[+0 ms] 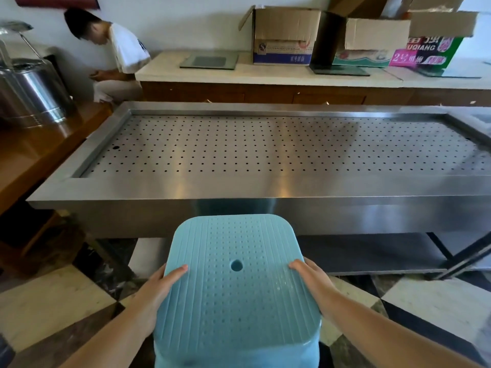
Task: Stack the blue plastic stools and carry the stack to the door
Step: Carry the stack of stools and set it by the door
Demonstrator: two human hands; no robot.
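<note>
A light blue plastic stool [233,288] fills the lower middle of the head view, its dotted square seat with a round centre hole facing up. My left hand [162,285] grips the seat's left edge, thumb lying on top. My right hand [313,280] grips the right edge the same way. The fingers of both hands are hidden under the rim. More blue plastic shows beneath the seat at the bottom edge; whether that is a second stool I cannot tell. No door is in view.
A long stainless steel table [239,187] with a perforated sunken top stands right in front. A wooden counter with a steel pot [29,94] is at the left. A person [117,54] crouches behind. Cardboard boxes [284,35] sit on the rear counter. Checkered floor [53,296] lies below.
</note>
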